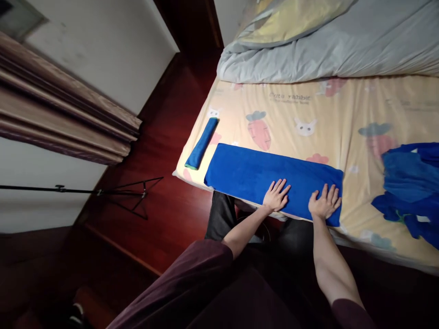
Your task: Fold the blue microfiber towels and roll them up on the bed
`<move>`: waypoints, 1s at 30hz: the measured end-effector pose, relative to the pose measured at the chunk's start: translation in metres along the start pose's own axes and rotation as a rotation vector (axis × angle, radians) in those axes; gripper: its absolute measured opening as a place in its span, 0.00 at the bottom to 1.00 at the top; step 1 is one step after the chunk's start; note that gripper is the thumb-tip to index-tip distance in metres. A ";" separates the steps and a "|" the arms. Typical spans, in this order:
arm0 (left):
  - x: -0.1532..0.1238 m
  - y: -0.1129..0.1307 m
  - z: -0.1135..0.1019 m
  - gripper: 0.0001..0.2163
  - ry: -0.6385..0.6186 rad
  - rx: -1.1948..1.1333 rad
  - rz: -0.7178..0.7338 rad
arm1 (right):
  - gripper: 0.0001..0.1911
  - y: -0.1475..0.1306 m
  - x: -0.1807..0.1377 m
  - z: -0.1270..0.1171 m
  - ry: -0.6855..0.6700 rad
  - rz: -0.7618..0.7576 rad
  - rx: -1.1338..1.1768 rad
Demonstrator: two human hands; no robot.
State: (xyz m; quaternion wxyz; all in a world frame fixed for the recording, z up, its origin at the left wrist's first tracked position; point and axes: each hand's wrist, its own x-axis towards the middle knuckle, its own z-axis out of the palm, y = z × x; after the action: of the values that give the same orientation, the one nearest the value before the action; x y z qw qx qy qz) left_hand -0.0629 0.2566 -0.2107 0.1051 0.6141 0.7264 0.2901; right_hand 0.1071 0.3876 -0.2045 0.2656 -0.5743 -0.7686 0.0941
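Head view at a bedside. A folded blue towel lies as a long flat strip along the near edge of the bed sheet, which is yellow and printed with carrots and rabbits. The left hand rests palm down on the strip's near edge, a little past its middle toward 3 o'clock. Its fingers are spread wide, point to about 1 o'clock and grip nothing. The right hand lies flat in the same manner on the strip's 3 o'clock end, fingers fanned, also holding nothing. The two hands are near each other but apart. At 10 o'clock from the strip, just beside its far corner and not touching it, lies a rolled blue towel with a green edge at its near end. At 3 o'clock, well apart, sits a heap of blue cloths. A grey duvet is bunched at 12 o'clock. On the dark red wooden floor at 9 o'clock is a black tripod, with a brown curtain at 10 o'clock.
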 end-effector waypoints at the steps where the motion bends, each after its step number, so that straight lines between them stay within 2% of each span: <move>1: -0.001 -0.007 -0.008 0.27 0.005 0.006 -0.005 | 0.32 0.000 0.000 0.000 -0.005 0.001 0.009; 7: -0.009 -0.065 -0.064 0.28 0.047 0.182 -0.197 | 0.30 0.002 0.000 0.004 0.005 -0.024 -0.050; 15: -0.032 -0.131 -0.118 0.28 0.149 0.270 -0.405 | 0.30 0.005 0.000 0.007 0.013 -0.041 -0.091; 26: -0.081 -0.198 -0.181 0.29 0.237 0.330 -0.673 | 0.30 0.008 0.001 0.010 0.023 -0.035 -0.120; 30: -0.094 -0.212 -0.199 0.29 0.231 0.327 -0.705 | 0.30 0.008 0.000 0.010 0.003 -0.029 -0.132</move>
State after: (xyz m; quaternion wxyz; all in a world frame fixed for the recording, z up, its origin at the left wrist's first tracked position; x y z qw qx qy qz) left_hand -0.3194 0.0927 -0.1854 0.0170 0.2995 0.9360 0.1841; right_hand 0.1085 0.3919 -0.2159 0.2299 -0.5794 -0.7810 0.0385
